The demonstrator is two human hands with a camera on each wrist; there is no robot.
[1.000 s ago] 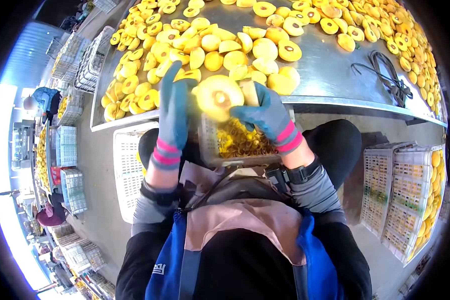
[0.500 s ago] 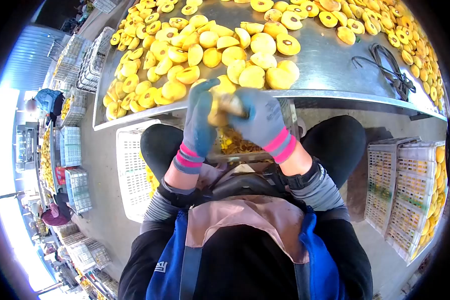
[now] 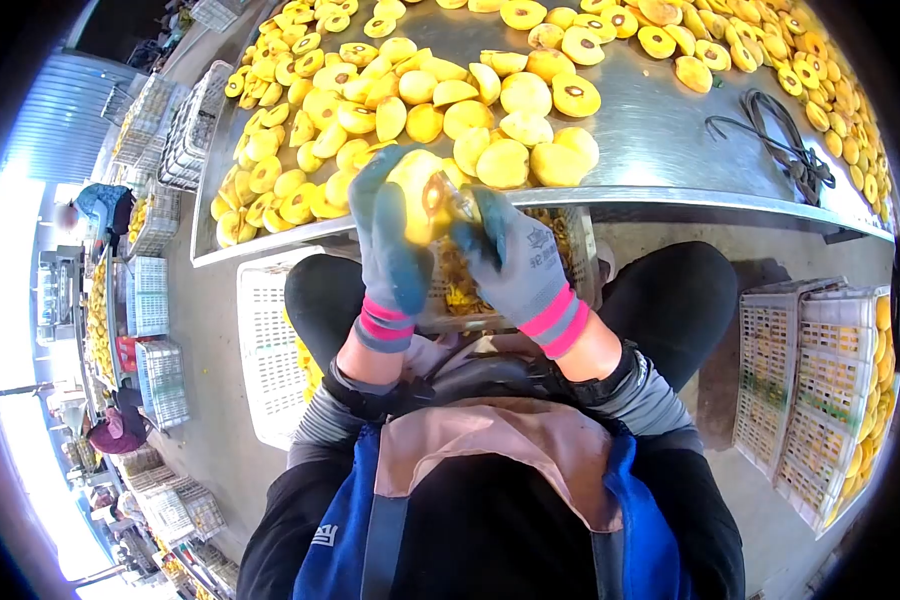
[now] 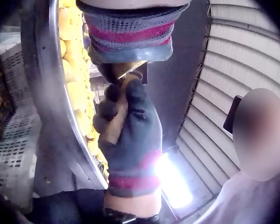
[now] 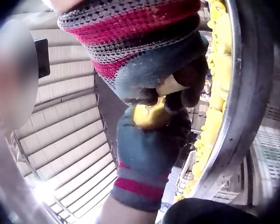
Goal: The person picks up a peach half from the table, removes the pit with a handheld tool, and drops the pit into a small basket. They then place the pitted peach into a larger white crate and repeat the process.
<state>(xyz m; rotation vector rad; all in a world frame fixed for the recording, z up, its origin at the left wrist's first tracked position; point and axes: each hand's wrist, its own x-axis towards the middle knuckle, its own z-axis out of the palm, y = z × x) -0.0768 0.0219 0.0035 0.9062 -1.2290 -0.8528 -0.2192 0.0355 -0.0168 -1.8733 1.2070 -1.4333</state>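
In the head view my gloved left hand (image 3: 392,245) grips a yellow peach half (image 3: 416,188), its brown centre turned towards the right hand. My gloved right hand (image 3: 518,250) is curled round a tool with a wooden handle (image 4: 115,128). The tool's curved metal end (image 4: 134,74) is up against the fruit. Both hands are close together at the table's front edge, above a crate (image 3: 582,238) holding brown and yellow scraps (image 3: 456,292). From the right wrist the peach half shows cupped in the left palm, partly covered by the right hand.
A metal table (image 3: 660,160) carries heaps of peach halves (image 3: 470,118) and a coiled black cable (image 3: 785,145). Beside my left leg stands a white crate (image 3: 267,350). Fruit-filled crates (image 3: 805,370) stand to the right. Another person (image 3: 100,205) is at the far left.
The left hand has moved right and now cradles a peach half. The right hand turned over the fruit half a second ago and has since drawn back slightly, exposing its brown centre.
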